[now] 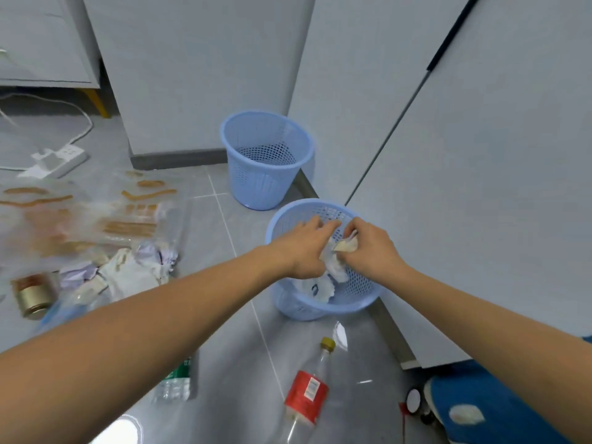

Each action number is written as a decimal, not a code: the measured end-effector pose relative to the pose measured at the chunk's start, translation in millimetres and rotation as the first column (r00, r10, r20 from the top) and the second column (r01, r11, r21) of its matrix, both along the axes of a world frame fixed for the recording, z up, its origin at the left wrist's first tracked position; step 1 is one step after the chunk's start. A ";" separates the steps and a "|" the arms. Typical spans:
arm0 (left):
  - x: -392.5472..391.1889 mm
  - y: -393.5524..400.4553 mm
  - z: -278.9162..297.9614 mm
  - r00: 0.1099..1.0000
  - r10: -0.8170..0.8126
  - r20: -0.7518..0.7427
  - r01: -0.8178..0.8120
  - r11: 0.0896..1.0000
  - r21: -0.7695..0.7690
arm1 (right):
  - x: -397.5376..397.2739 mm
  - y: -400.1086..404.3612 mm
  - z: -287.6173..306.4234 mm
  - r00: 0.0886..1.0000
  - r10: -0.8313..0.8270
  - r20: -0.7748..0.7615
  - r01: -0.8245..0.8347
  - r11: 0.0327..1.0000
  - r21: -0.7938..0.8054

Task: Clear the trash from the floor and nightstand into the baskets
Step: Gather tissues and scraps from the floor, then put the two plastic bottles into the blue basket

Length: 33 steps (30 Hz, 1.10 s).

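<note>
Both the left hand (306, 248) and the right hand (368, 248) pinch crumpled paper (334, 262) over the near basket (358, 299), right of centre; released unevenly, it could catch the rim and fall onto the floor (224, 267).

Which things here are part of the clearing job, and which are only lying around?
Part of the job:
- near basket
- far basket
- crumpled paper, gripped by left hand and right hand
- red-label bottle
- green-label bottle
- tin can
- paper and wrapper pile

Only lying around:
- power strip
- blue slipper
</note>
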<state>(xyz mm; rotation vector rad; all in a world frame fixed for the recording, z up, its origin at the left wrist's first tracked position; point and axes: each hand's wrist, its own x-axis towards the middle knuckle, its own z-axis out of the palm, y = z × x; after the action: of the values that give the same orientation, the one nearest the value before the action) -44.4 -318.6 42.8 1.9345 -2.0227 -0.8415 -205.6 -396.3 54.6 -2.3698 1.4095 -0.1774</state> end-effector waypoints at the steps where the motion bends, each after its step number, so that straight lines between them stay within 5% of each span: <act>1: 0.6 2.0 0.4 1.000 -0.005 0.015 0.005 0.999 -0.033 | -0.3 -0.4 -0.6 0.999 0.023 -0.032 -0.023 1.000 0.018; 4: 14.5 19.4 11.2 0.999 0.022 0.046 -0.008 0.958 -0.285 | 2.8 6.4 4.4 0.995 0.091 -0.039 -0.093 0.994 -0.055; 8: 77.4 63.3 19.9 0.976 0.217 0.019 -0.178 0.845 -0.504 | 48.4 39.1 20.6 0.957 0.236 0.168 -0.203 0.960 -0.191; 12: 143.9 126.6 -16.3 0.857 0.515 0.004 -0.479 0.801 -0.360 | 126.6 97.5 19.2 0.826 0.457 0.330 -0.403 0.888 -0.221; 15: 152.7 172.3 -68.1 0.797 0.575 0.185 -0.581 0.813 -0.026 | 166.6 143.5 3.2 0.730 0.595 0.335 -0.554 0.803 -0.221; 17: 141.2 187.9 -98.8 0.802 0.539 0.258 -0.589 0.787 0.185 | 166.0 168.7 -20.3 0.686 0.684 0.248 -0.667 0.727 -0.161; 20: 121.4 190.3 -132.6 0.775 0.578 0.257 -0.631 0.732 0.256 | 121.5 183.7 -66.9 0.586 0.809 -0.041 -0.805 0.587 0.082; 23: 112.7 183.3 -149.5 0.732 0.626 0.270 -0.681 0.693 0.239 | 52.8 168.7 -96.5 0.369 0.852 -0.370 -0.767 0.505 0.396; 28: 103.9 174.1 -173.6 0.726 0.637 0.258 -0.686 0.698 0.206 | -13.3 135.6 -114.0 0.029 0.822 -0.569 -0.750 0.395 0.531; 33: 97.2 171.8 -175.0 0.780 0.586 0.219 -0.620 0.772 0.142 | -24.4 129.6 -138.9 0.096 0.818 -0.567 -0.754 0.431 0.495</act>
<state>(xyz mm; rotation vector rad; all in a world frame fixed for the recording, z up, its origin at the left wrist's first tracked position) 52.8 -146.8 -132.2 2.6248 -1.2421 -0.7549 -230.0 -266.7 -84.3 -2.8531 0.0069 1.3191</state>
